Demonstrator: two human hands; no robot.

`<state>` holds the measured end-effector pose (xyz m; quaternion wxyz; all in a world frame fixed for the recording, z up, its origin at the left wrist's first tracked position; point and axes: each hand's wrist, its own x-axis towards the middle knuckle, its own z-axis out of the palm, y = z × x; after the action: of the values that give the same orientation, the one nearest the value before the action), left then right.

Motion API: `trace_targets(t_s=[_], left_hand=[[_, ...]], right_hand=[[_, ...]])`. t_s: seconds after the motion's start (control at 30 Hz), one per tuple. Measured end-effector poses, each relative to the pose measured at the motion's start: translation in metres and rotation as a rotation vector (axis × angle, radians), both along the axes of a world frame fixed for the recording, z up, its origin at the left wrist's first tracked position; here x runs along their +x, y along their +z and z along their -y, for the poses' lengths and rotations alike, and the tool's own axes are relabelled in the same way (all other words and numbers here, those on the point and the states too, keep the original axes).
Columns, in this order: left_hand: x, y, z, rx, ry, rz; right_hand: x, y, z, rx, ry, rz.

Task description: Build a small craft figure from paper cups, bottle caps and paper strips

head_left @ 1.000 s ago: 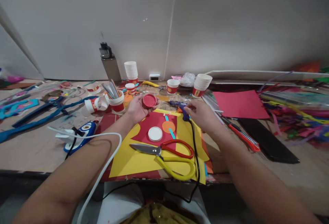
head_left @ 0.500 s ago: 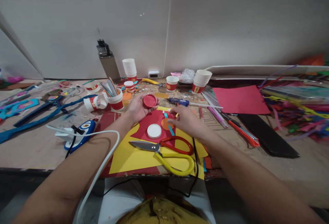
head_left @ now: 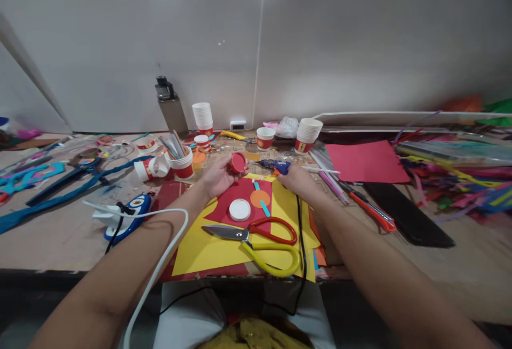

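Observation:
My left hand (head_left: pixel 219 179) holds a small red round piece with a raised rim (head_left: pixel 238 163), like a cap, its face tilted toward me. Over to the right, my right hand (head_left: pixel 298 179) is closed around the handle of a blue glue gun (head_left: pixel 276 166), whose nozzle points left. Below the hands, a white round lid (head_left: pixel 240 209) and an orange paper disc (head_left: pixel 260 198) with light blue strips lie on red paper (head_left: pixel 221 211). That paper rests on yellow paper (head_left: pixel 192 255). Large scissors (head_left: pixel 242 234) with red and yellow handles lie there, blades partly spread.
White-and-red paper cups (head_left: pixel 182 163) stand at the back, some stacked. A bottle (head_left: pixel 170 106) leans by the wall. On the right lie a box cutter (head_left: pixel 374 211), a black phone-like slab (head_left: pixel 408 214) and red paper (head_left: pixel 366 161). A white cable (head_left: pixel 176 231) crosses my left forearm.
My right hand has moved from above the orange disc up to the glue gun and closed on its handle. The red round piece has tilted a little in my left hand. The camera view has shifted slightly upward.

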<state>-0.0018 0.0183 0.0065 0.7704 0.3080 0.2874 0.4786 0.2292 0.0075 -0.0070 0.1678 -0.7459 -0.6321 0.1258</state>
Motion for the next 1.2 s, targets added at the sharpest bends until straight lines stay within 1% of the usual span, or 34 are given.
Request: trace_targets(t_s=[0.13,0.3,0.37,0.47,0.5,0.57,0.63,0.7,0.77,0.83,0.97,1.1,1.2], left_hand=[[-0.001,-0.001,-0.001,0.007,0.038,0.005],[-0.004,-0.006,-0.007,0.0,0.102,0.012],[-0.004,-0.007,-0.009,-0.017,0.139,0.003],[-0.004,-0.006,-0.009,-0.034,0.166,-0.001],[-0.004,-0.006,-0.009,-0.03,0.163,0.006],[-0.004,-0.006,-0.009,-0.007,0.153,0.022],[-0.004,-0.007,-0.009,0.02,0.148,0.025],[-0.003,-0.008,-0.009,0.032,0.147,0.014],[-0.002,-0.009,-0.009,0.03,0.149,0.006],[0.0,-0.009,-0.008,0.016,0.161,0.005],[0.005,-0.009,-0.005,-0.008,0.17,-0.018],[0.008,-0.008,-0.001,0.005,0.093,-0.03],[0.007,-0.006,-0.001,0.008,0.1,-0.036]], right_hand=[[0.003,0.002,-0.003,0.057,-0.002,-0.094],[-0.002,0.009,0.003,0.162,0.0,-0.188],[-0.005,0.014,0.009,0.2,0.054,-0.316],[-0.01,0.02,0.019,0.288,0.208,-0.599],[-0.012,0.021,0.023,0.301,0.249,-0.66],[-0.016,0.024,0.031,0.279,0.297,-0.71],[-0.02,0.026,0.038,0.266,0.359,-0.673],[-0.024,0.029,0.043,0.285,0.435,-0.578],[-0.028,0.032,0.048,0.308,0.478,-0.487],[-0.03,0.032,0.05,0.333,0.47,-0.413],[-0.033,0.029,0.051,0.342,0.396,-0.293],[-0.033,0.031,0.05,0.349,0.417,-0.276],[-0.032,0.033,0.049,0.345,0.426,-0.3]])
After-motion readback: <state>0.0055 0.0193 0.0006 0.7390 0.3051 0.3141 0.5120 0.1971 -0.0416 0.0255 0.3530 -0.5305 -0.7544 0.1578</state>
